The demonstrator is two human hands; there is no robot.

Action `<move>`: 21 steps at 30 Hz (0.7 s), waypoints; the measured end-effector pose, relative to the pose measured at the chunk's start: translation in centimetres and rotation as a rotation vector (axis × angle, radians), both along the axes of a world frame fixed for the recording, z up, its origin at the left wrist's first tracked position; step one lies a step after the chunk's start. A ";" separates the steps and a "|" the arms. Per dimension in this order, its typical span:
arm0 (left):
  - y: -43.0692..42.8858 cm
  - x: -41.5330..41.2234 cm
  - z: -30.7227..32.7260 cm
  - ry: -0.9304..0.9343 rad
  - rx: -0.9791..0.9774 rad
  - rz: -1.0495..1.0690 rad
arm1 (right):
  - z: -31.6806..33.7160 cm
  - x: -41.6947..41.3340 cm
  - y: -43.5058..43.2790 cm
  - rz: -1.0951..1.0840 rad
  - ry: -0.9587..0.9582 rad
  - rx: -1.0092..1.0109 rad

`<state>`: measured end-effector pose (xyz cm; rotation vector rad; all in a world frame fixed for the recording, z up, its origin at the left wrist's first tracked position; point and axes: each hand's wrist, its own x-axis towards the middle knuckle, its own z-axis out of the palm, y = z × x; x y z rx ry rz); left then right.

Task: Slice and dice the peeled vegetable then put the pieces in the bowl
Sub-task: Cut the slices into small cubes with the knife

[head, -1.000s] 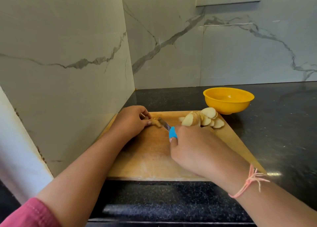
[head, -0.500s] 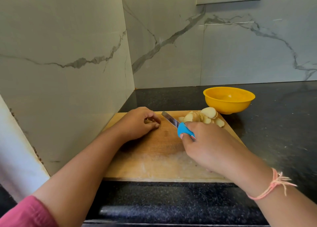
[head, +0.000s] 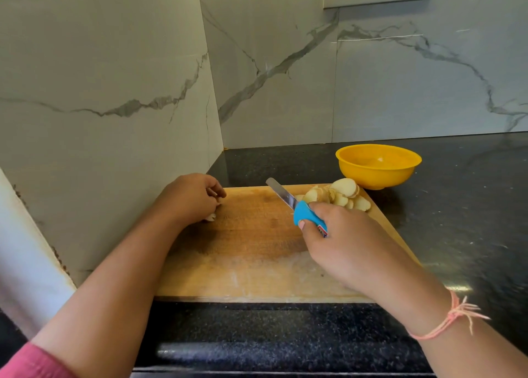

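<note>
soft daylight, wide-angle warp, slight blur

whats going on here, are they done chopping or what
A person is slicing a peeled vegetable on a wooden cutting board. The right hand grips a blue-handled knife, which is not cutting now. The left hand curls round a small pale end piece at the board's left edge. The slices are piled at its far right corner. No pieces show in the yellow bowl.
</note>
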<state>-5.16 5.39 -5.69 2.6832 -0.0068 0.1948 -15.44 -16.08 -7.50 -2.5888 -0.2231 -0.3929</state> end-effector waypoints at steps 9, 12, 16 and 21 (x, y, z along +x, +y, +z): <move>0.1 -0.2 0.2 -0.137 0.056 0.134 | 0.6 0.4 -2.6 -0.016 -0.085 0.324; -0.2 -0.5 0.1 -0.211 0.025 0.130 | 0.7 0.7 -4.2 -0.052 -0.091 0.436; -2.3 -1.3 0.2 -0.284 -0.043 0.018 | 0.3 0.8 -5.6 -0.099 -0.089 0.456; -6.3 -2.0 0.4 -0.225 -0.084 -0.289 | -0.3 0.4 -5.6 -0.107 -0.093 0.421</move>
